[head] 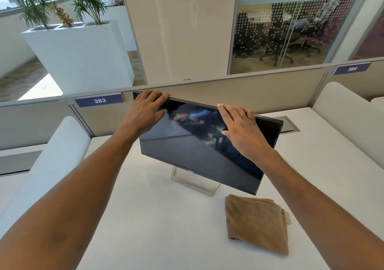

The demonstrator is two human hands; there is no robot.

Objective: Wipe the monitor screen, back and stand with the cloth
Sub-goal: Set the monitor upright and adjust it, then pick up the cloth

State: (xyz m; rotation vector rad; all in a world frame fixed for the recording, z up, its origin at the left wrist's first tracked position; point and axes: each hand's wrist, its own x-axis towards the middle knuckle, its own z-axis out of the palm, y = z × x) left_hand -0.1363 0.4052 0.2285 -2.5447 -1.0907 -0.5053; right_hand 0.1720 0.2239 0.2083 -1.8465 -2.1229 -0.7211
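Note:
A black monitor (199,151) stands on a pale metal stand (196,183) on the white desk (158,224), turned at an angle with its dark screen facing me. My left hand (143,112) grips its top left corner, fingers over the top edge and thumb on the screen. My right hand (242,128) lies flat on the upper right of the screen, fingers straight and tips reaching the top edge. A folded tan cloth (256,224) lies on the desk in front of the monitor's right end, apart from both hands.
A grey partition (239,91) with labels 383 (99,100) and 384 runs close behind the monitor. Padded white dividers (62,149) flank the desk on both sides. A cable hatch (289,124) sits at the back right.

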